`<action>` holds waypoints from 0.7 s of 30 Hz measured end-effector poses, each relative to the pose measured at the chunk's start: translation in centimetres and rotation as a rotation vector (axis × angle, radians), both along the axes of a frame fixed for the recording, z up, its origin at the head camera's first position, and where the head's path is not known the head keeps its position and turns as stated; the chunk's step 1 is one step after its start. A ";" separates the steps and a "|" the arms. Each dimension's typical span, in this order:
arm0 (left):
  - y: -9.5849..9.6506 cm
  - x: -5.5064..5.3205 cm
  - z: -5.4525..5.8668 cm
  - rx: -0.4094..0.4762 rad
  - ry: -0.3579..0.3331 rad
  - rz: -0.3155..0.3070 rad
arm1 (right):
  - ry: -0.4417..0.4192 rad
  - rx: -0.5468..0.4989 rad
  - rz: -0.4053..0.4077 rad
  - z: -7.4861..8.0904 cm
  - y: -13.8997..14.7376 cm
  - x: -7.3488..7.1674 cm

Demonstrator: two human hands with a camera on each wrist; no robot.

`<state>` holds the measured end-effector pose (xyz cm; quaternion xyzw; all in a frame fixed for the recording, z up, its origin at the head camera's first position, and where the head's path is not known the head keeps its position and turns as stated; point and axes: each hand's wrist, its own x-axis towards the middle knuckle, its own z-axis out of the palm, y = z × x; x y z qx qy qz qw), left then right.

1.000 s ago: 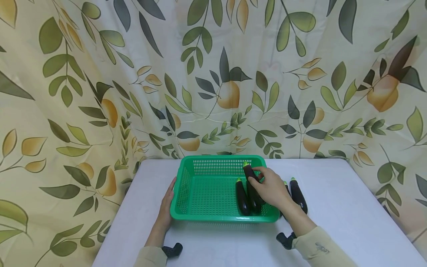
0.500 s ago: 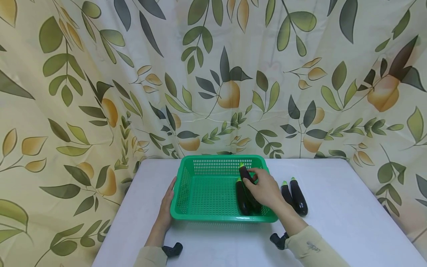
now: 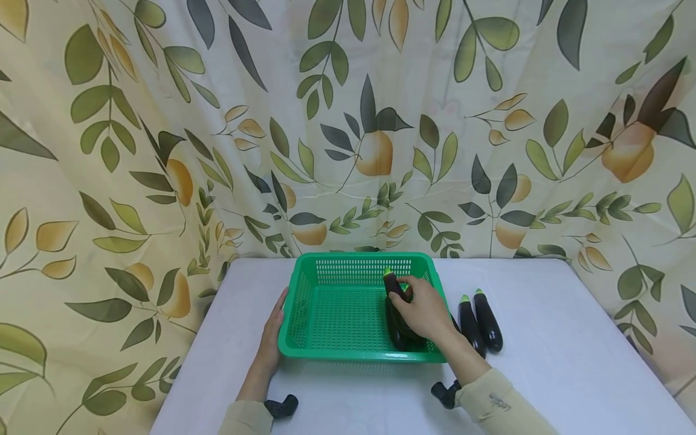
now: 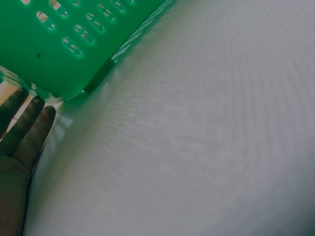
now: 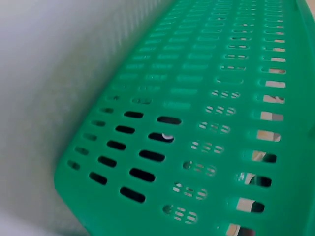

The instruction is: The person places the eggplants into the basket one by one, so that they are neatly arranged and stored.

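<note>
In the head view a green plastic basket stands on the table. My right hand reaches over its right side and pinches a dark purple eggplant with a green stem end, between thumb and fingers. Under and beside it another eggplant lies in the basket, partly hidden by the held one. My left hand rests against the basket's left side, fingers straight; in the left wrist view its fingers lie along the basket corner. Seen from the right wrist, the basket wall hides the right hand.
To the right of the basket two eggplants lie side by side on the white table, and a dark sliver shows between them and the basket. A leaf-patterned curtain hangs behind the table.
My right hand has moved left inside the basket with the eggplant, now over the eggplant at the left of the group. The table eggplants have come into fuller view. The left hand stays put.
</note>
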<state>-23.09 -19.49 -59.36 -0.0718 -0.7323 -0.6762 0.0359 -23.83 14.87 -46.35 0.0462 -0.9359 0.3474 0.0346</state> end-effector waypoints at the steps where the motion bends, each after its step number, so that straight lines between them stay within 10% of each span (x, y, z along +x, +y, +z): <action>1: 0.0 0.0 0.0 0.000 0.000 0.000 | 0.000 0.001 -0.002 -0.1 -0.1 0.0; 21: 0.1 0.1 0.1 -0.005 -0.003 0.003 | -0.012 -0.013 -0.023 -1.8 -2.9 0.2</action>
